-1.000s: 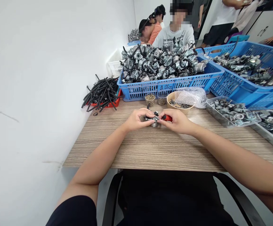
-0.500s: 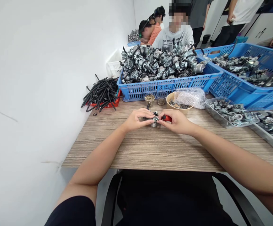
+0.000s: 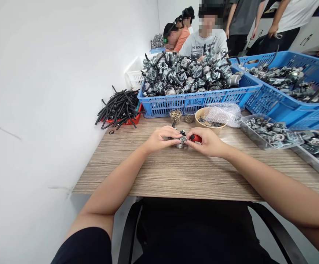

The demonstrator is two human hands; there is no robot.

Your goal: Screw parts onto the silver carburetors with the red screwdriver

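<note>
Between my hands, on the wooden table, is a small metal carburetor [image 3: 179, 145] with a short black hose sticking up at its back. My left hand [image 3: 161, 139] grips it from the left, thumb and fingers closed round its upper part. Opposite, my right hand [image 3: 207, 142] pinches at a small flat metal piece [image 3: 183, 138] on top of the carburetor. A tool with a red and black handle [image 3: 196, 138] is tucked inside the right hand; its working end is hidden. The fingertips cover much of the carburetor.
Beyond my hands stand a blue crate [image 3: 198, 101] heaped with carburetors, cups of small brass-coloured parts [image 3: 175, 115] and a round tub [image 3: 210, 126]. Black hoses [image 3: 119, 108] fill a red tray at left. Clear trays of metal parts [image 3: 272, 132] and another blue crate [image 3: 288, 106] are at right.
The flat metal piece between my fingertips shows at a slightly different tilt. Both hands stay in nearly the same place. People standing in the background have shifted.
</note>
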